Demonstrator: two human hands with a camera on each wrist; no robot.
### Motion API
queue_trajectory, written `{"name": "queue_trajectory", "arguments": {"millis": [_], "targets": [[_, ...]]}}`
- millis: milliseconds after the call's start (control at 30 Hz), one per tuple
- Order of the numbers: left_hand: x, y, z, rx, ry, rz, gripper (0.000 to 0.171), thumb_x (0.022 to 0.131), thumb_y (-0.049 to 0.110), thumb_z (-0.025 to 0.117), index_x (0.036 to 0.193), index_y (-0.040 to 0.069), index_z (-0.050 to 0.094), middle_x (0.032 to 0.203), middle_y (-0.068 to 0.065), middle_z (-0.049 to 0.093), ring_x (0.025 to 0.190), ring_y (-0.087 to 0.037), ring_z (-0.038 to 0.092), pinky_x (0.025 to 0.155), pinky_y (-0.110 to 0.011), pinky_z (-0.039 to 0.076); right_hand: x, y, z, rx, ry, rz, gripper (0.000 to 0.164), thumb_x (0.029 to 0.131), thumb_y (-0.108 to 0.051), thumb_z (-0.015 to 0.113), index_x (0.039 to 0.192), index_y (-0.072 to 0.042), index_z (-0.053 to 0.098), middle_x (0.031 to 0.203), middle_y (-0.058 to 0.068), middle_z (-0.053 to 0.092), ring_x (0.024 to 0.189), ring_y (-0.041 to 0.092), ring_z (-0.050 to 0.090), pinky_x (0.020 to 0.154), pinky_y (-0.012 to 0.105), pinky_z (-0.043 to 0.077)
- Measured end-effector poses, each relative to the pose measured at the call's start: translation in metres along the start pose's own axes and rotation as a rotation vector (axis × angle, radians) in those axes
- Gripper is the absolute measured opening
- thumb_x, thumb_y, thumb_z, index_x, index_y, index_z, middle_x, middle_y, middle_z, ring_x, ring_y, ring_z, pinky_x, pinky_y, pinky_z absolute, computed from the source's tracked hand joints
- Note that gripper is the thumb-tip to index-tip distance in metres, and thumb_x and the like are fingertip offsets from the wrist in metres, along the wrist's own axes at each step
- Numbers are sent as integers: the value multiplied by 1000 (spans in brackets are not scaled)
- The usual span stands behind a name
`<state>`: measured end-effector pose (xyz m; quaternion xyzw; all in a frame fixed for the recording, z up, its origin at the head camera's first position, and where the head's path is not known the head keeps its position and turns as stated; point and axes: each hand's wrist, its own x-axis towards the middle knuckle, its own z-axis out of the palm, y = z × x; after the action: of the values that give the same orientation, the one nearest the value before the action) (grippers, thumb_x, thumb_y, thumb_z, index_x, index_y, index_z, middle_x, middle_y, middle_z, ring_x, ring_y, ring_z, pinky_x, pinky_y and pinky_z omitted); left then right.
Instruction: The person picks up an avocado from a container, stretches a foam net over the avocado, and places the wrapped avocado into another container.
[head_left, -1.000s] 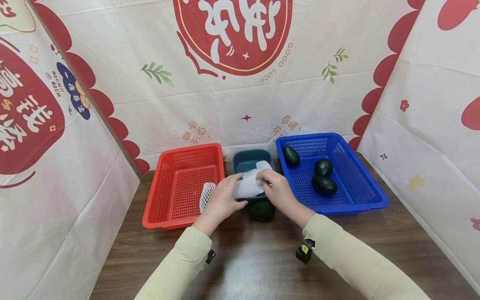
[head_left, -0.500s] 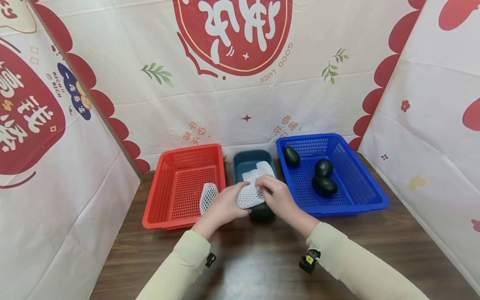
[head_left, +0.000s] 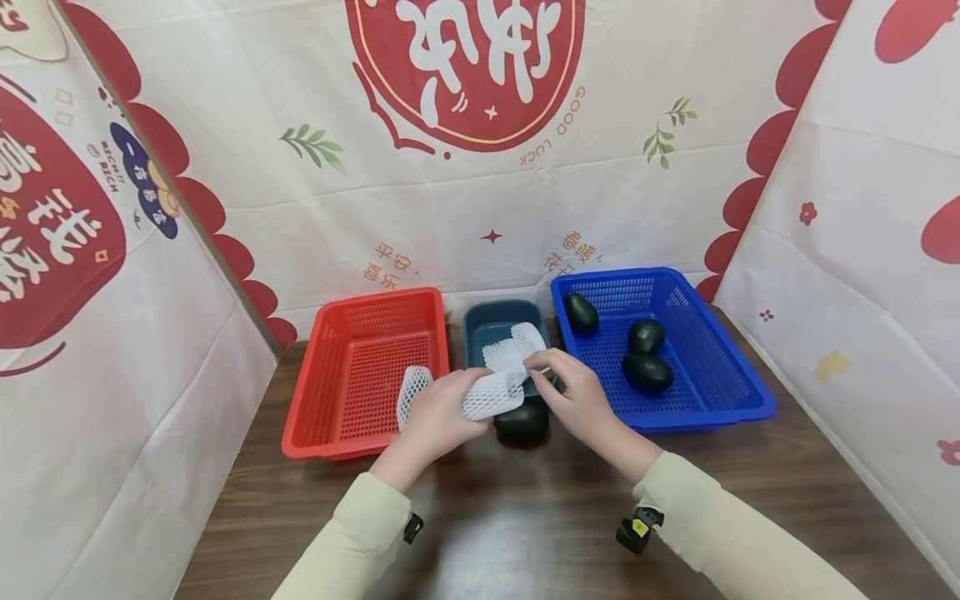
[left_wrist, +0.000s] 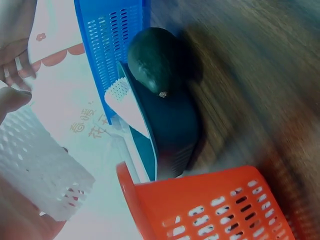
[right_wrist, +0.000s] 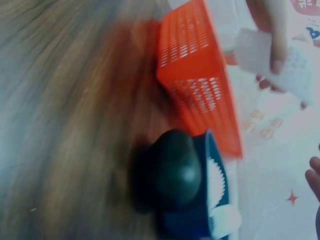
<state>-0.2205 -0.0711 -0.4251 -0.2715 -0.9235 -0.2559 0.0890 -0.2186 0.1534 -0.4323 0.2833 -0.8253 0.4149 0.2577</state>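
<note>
A white foam net sleeve (head_left: 491,396) is gripped by my left hand (head_left: 431,425), its mesh lying sideways over the front of the small teal bin (head_left: 472,321). At its right end, my right hand (head_left: 581,396) pinches the rim between thumb and forefinger; the fingertips are partly hidden. In the left wrist view, the right hand's other fingers (left_wrist: 17,70) hang loose. Below the hands, a dark green avocado (head_left: 522,422) rests on the table against the bin's front. More foam net sleeves (head_left: 529,337) lie inside the bin.
To the left stands a red basket (head_left: 307,417) with one white foam net piece (head_left: 412,387) at its right side. The blue basket (head_left: 701,412) on the right holds three avocados (head_left: 647,372). A printed cloth (head_left: 495,200) hangs behind, above the brown wooden table (head_left: 510,517).
The left hand has drawn the sleeve slightly left and toward me. My right hand has shifted right, to the sleeve's end. The avocado below shows more at its top now.
</note>
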Motion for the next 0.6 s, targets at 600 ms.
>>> {"name": "queue_trajectory", "arguments": {"millis": [600], "targets": [[-17, -8, -8, 106, 51, -42, 65, 63, 36, 77, 122, 26, 50, 106, 9, 56, 87, -7, 50, 73, -33, 45, -45, 35, 37, -575, -381, 27, 35, 75, -30, 71, 104, -11, 62, 102, 3, 55, 96, 20, 51, 82, 37, 44]]}}
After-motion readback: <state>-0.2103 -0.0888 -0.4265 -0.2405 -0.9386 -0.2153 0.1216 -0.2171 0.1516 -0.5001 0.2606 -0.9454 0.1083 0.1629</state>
